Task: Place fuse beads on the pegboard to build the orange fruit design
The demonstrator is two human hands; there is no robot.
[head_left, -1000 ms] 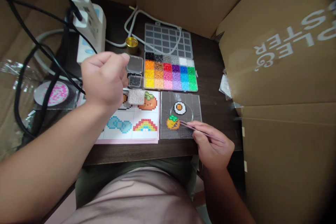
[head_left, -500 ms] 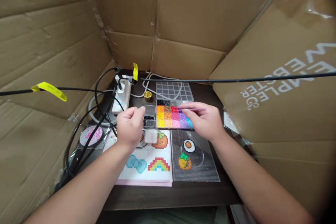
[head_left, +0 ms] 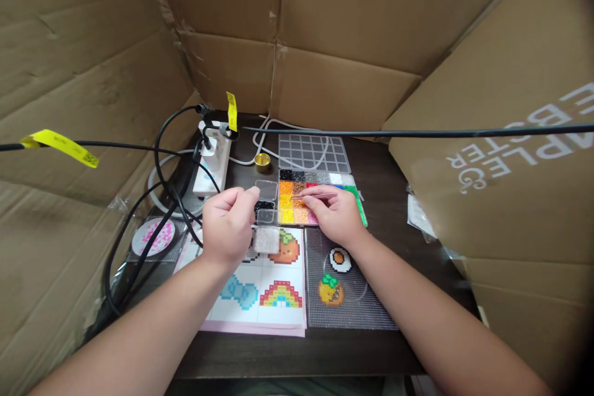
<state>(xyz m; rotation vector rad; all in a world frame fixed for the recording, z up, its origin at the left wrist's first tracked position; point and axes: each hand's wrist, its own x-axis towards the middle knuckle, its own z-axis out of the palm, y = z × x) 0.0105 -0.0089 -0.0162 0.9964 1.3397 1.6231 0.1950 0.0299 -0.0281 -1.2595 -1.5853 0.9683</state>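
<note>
Seen from above, a person's right hand (head_left: 331, 213) pinches slim pinkish tweezers (head_left: 318, 196) between thumb and fingers, their tips over the yellow and orange compartments on the left side of a bead box (head_left: 297, 224). Whether the tips hold a bead is too small to tell. The left hand (head_left: 227, 219) is curled into a fist, thumb uppermost, beside a small case of black beads (head_left: 264, 205); whether anything is inside it cannot be told. Nearer the person, a pegboard (head_left: 348, 320) bears a fried egg (head_left: 340, 259) and an orange fruit (head_left: 331, 290) made of beads. The tweezers look light, thin and springy, probably best gripped partway along the arms with gentle pressure. The beads seem tiny, nearly weightless and rather slippery, apt to flick away if squeezed hard; each would best be taken lightly by its sides or rim.
</note>
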